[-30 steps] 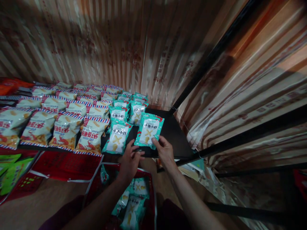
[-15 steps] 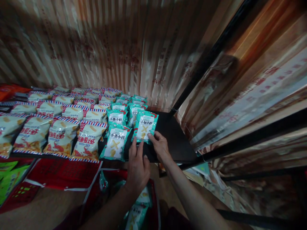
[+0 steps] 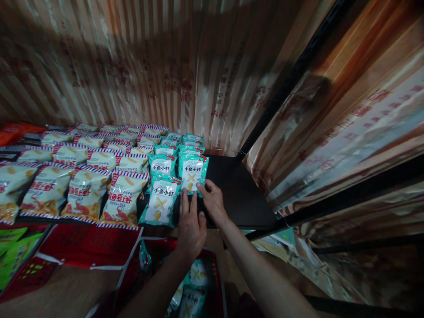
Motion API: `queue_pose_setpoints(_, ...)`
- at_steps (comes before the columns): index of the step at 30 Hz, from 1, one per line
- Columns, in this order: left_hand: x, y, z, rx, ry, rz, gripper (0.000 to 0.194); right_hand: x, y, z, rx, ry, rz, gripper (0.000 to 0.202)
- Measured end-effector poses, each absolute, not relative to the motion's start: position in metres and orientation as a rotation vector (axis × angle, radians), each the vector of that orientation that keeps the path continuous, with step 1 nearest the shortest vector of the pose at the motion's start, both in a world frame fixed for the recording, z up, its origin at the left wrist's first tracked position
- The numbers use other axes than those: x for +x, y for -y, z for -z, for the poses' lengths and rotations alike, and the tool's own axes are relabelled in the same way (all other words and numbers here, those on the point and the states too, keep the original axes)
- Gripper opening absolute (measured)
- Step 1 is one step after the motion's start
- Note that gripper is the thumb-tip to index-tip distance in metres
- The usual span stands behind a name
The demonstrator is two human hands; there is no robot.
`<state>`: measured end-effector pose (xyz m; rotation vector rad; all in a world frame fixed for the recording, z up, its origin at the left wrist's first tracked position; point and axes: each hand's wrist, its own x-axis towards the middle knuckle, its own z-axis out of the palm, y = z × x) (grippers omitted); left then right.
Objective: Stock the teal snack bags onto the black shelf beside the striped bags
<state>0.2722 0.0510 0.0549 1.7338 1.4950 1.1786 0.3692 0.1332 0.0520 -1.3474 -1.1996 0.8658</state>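
R hand (image 3: 213, 201) fingers clamped on teal bag (image 3: 192, 171), lower R corner; L hand (image 3: 192, 232) fingers slightly apart, tips nr bottom edge, over blk shelf (image 3: 235, 190).

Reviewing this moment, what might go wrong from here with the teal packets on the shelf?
The teal packet at the right hand could be pushed into the teal packets behind it, shifting them. The left hand is close beside the front teal packet, so a sideways brush might knock it askew. That packet's lower end is near the edge of the black shelf, so a nudge could drop it toward the red basket below.
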Motion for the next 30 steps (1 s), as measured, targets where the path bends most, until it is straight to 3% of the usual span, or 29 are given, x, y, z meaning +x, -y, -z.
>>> queue_pose_setpoints(30, 0.27, -0.053, -0.057, 1.652, -1.575, -1.004, 0.051, 0.36, -0.147, -0.062, -1.688, 1.362, -0.54, 0.035)
